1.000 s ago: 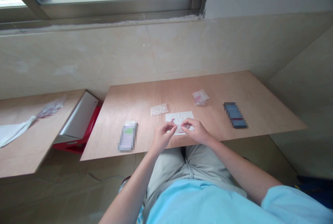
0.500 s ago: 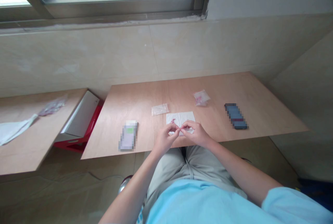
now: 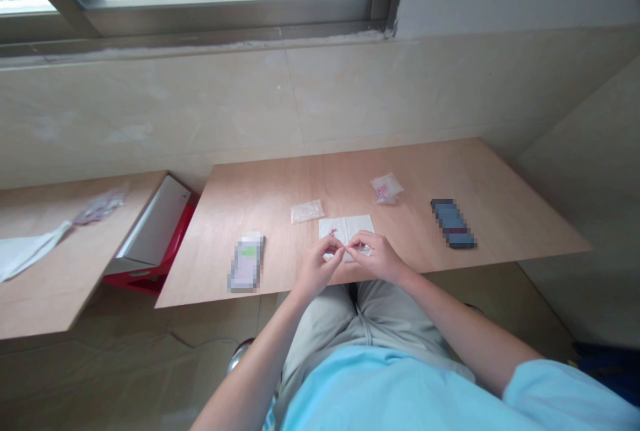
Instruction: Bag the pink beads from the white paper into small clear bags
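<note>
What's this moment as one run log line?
hands: left hand and right hand close together over white rectangular sheet | held: cannot tell | beyond: flat clear plastic packet, clear plastic bag with pink contents

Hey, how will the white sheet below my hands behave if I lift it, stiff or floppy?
The white sheet looks thin and creased, so it's probably floppy and light. The pink bits lying loosely on it, near its far left corner, might slide off if it tilts.

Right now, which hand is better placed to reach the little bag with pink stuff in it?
Probably the right hand: the bag lies past the far right corner of the white sheet, nearer to it than to the left hand.
</note>
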A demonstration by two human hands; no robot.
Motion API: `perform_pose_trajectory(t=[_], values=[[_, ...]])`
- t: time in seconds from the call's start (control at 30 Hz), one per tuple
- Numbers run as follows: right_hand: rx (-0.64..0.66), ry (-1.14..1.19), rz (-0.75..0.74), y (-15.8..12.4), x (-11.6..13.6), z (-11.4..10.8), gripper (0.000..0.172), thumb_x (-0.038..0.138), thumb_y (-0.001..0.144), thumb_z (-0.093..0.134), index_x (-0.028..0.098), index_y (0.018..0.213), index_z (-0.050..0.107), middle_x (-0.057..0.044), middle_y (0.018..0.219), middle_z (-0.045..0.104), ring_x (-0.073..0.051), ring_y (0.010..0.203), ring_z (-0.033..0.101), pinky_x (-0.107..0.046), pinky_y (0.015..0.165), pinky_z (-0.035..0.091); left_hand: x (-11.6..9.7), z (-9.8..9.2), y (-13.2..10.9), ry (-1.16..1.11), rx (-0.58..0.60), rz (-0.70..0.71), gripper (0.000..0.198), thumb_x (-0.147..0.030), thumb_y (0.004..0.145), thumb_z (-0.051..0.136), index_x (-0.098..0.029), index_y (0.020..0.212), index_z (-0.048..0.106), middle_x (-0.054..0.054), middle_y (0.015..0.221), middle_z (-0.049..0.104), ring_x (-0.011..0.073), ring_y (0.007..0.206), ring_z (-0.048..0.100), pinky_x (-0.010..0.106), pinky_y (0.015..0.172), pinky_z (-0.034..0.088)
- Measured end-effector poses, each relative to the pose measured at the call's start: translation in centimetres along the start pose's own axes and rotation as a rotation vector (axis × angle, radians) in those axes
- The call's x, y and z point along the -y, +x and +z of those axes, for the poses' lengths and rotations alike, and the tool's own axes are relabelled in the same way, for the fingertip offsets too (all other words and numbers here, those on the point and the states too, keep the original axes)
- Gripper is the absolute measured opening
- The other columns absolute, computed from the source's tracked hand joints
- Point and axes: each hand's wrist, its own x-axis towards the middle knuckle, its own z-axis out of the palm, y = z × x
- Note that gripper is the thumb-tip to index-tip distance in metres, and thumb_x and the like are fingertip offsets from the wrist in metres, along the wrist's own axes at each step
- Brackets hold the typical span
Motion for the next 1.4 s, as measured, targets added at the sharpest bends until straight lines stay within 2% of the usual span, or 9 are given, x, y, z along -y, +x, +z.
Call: perform_pose_trajectory(t=[0.23,0.57,0.77,1.0,1.23,1.4], values=[[0.03,-0.081,-0.046,0.2,-0.4,-0.2,0.02,0.034,0.095,0.06,0.022,0.081,0.065,-0.004,0.08,0.066,-0.019,0.077,0.06,-0.032,0.073,0.046,-0.4,0.0,-0.2,-0.03,0.022,-0.003,0.024,-0.042,0.097,0.056,-0.019,0.094,0.062,0.005,0.093,0.063,0.0172,0.086,0.062,0.027,0.075,0.048],[0.085,-0.157,-0.082,0.1,-0.3,-0.1,0.035,0.043,0.099,0.056,0.022,0.073,0.063,-0.003,0.072,0.06,-0.019,0.074,0.055,-0.032,0.071,0.042,-0.4,-0.6,0.0,-0.023,0.012,-0.006,0.025,-0.043,0.098,0.054,-0.02,0.095,0.062,0.005,0.094,0.063,0.0186,0.088,0.061,0.03,0.081,0.049],[0.078,-0.222,-0.063,0.1,-0.5,0.0,0.048,0.047,0.099,0.055,0.021,0.059,0.051,-0.001,0.061,0.052,-0.016,0.063,0.049,-0.03,0.064,0.036,-0.2,-0.7,0.1,-0.024,0.013,-0.025,0.023,-0.041,0.098,0.055,-0.02,0.094,0.062,0.004,0.093,0.063,0.0175,0.086,0.062,0.029,0.079,0.049],[0.104,-0.133,-0.048,0.1,0.2,-0.2,0.036,0.044,0.101,0.053,0.021,0.075,0.062,-0.002,0.074,0.06,-0.015,0.066,0.053,-0.028,0.064,0.037,-0.1,-1.4,0.7,-0.059,-0.043,-0.059,0.024,-0.042,0.097,0.057,-0.019,0.092,0.061,0.004,0.091,0.064,0.0168,0.082,0.062,0.028,0.075,0.049],[0.103,-0.202,-0.033,-0.1,-0.3,0.0,0.05,0.045,0.101,0.051,0.02,0.058,0.049,0.001,0.06,0.05,-0.013,0.058,0.046,-0.028,0.06,0.032,-0.6,-1.4,0.7,-0.058,-0.061,-0.065,0.026,-0.043,0.096,0.057,-0.018,0.091,0.061,0.004,0.091,0.064,0.0163,0.082,0.063,0.028,0.074,0.05],[0.099,-0.175,-0.002,-0.3,-0.6,0.0,0.051,0.048,0.1,0.052,0.02,0.057,0.053,0.001,0.059,0.051,-0.013,0.056,0.046,-0.028,0.059,0.034,-0.6,-1.1,0.5,-0.168,-0.033,-0.106,0.027,-0.044,0.096,0.058,-0.017,0.094,0.06,0.003,0.09,0.061,0.0136,0.075,0.061,0.026,0.067,0.052]])
